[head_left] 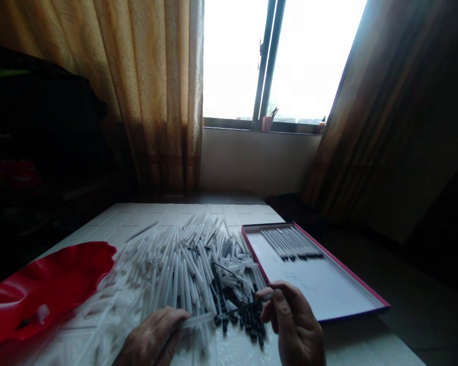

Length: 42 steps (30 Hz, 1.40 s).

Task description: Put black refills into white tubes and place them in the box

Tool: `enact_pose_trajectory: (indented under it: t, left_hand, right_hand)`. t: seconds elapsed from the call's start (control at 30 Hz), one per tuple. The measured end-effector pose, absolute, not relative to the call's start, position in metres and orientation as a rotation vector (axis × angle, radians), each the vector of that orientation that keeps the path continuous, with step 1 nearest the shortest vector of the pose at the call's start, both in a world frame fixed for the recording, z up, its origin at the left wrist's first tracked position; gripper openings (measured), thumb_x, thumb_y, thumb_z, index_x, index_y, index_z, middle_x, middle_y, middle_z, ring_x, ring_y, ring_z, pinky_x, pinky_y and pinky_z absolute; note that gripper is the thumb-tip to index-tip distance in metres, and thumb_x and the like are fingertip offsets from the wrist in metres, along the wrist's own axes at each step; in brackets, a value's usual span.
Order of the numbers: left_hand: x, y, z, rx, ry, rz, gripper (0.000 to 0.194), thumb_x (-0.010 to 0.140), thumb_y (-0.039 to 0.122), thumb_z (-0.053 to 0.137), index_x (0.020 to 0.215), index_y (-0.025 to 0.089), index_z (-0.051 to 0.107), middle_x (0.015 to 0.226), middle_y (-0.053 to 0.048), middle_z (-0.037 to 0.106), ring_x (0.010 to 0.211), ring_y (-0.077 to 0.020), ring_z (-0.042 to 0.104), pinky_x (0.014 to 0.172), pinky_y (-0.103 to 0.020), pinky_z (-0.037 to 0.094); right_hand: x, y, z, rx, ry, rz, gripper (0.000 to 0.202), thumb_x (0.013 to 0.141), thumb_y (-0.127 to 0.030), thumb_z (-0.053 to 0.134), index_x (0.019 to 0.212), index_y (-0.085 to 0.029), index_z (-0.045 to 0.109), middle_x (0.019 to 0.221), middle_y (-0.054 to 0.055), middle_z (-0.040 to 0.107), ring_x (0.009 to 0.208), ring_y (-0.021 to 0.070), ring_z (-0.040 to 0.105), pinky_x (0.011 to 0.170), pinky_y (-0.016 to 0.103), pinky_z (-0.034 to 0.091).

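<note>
My left hand [154, 335], low in the middle, is closed on a whitish translucent pen barrel [199, 320] that points to the right. My right hand [295, 325] pinches a thin dark pen refill [242, 308], whose far end reaches left, close to the barrel's tip. Whether the two touch cannot be made out. Behind and between the hands spreads a heap of loose pen barrels [175, 269]. Several black-ended pen parts [252, 325] lie at its near right side.
A shallow box lid [351, 290] with a pink rim stands on the right, holding a row of pens [292, 243] at its far end. At left is a red wavy-edged dish [72, 274] with small bits inside. The white table [137, 213] stands below a curtained window.
</note>
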State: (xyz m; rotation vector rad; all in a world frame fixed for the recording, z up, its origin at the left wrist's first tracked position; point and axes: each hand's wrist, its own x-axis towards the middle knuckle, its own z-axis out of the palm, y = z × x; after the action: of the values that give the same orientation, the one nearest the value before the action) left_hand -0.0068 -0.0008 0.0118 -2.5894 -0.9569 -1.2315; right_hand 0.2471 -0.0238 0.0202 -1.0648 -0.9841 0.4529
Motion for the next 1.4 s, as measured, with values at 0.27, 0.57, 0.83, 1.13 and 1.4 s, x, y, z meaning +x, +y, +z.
enact_pose_trajectory:
  t: [0.27,0.57,0.83,1.13,1.4]
  left_hand:
    - [-0.005,-0.001,0.016,-2.540,-0.934,-1.171,0.028,0.108,0.038,0.037,0.112,0.025,0.061,0.088,-0.002,0.079,0.079,-0.0152,0.079,0.077,-0.016,0.061]
    - [-0.007,-0.002,0.017,-2.510,-0.916,-1.184,0.028,0.108,0.036,0.038,0.110,0.023,0.063,0.088,-0.004,0.079,0.078,-0.0166,0.079,0.073,-0.018,0.062]
    - [-0.009,0.002,0.013,-2.479,-0.896,-1.166,0.028,0.108,0.038,0.038,0.111,0.023,0.062,0.091,-0.004,0.078,0.079,-0.0160,0.079,0.076,-0.019,0.062]
    - [-0.009,0.003,0.010,-2.462,-0.910,-1.172,0.029,0.108,0.039,0.038,0.111,0.024,0.063,0.091,-0.003,0.078,0.080,-0.0162,0.079,0.075,-0.019,0.062]
    - [-0.006,-0.001,0.016,-2.483,-0.908,-1.204,0.027,0.106,0.039,0.043,0.108,0.025,0.066,0.090,-0.002,0.079,0.079,-0.0159,0.079,0.074,-0.019,0.062]
  right_hand:
    - [0.257,-0.037,0.021,-1.026,-0.987,0.363,0.024,0.096,-0.046,0.058,0.102,-0.024,0.066,0.080,0.004,0.074,0.051,0.0144,0.060,0.049,0.024,0.051]
    - [0.255,-0.054,0.033,-1.006,-1.086,0.275,0.018,0.100,-0.039,0.055,0.103,-0.025,0.065,0.080,0.003,0.074,0.050,0.0135,0.058,0.047,0.023,0.049]
    - [0.271,-0.062,0.041,-0.994,-1.164,0.228,0.016,0.099,-0.038,0.056,0.101,-0.026,0.067,0.081,0.003,0.074,0.051,0.0135,0.059,0.051,0.024,0.053]
    - [0.285,-0.065,0.047,-1.011,-1.154,0.217,0.018,0.096,-0.040,0.060,0.098,-0.026,0.071,0.083,0.003,0.073,0.056,0.0142,0.061,0.053,0.023,0.053]
    - [0.287,-0.052,0.050,-0.925,-1.213,0.266,0.013,0.094,-0.032,0.064,0.100,-0.024,0.071,0.080,0.003,0.076,0.051,0.0140,0.063,0.048,0.023,0.055]
